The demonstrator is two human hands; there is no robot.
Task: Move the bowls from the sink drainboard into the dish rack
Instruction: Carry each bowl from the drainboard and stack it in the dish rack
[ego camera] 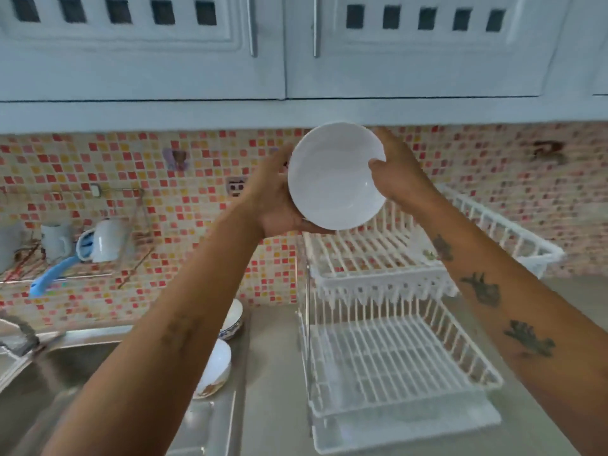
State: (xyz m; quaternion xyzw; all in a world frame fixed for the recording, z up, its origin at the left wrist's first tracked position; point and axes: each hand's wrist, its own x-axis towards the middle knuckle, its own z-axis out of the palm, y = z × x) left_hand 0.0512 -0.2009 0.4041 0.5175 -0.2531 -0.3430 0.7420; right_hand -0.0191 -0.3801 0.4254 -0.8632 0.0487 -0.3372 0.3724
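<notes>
A white bowl point(334, 179) is held up in the air above the upper tier of the white two-tier dish rack point(378, 278), its inside facing me. My left hand point(276, 199) cups its left and lower rim. My right hand point(394, 172) grips its right rim, thumb inside. Two more bowls remain on the steel drainboard point(210, 422) below my left forearm: a white one point(215, 366) and one with a blue pattern point(233, 319), both partly hidden by the arm. The rack's lower tier point(394, 366) holds nothing.
The sink basin point(49, 383) and tap point(19, 334) are at the lower left. A wall rail at left carries mugs point(105, 240) and a blue-handled utensil point(52, 274). Cupboards point(296, 47) hang overhead. A grey counter point(273, 373) lies between drainboard and rack.
</notes>
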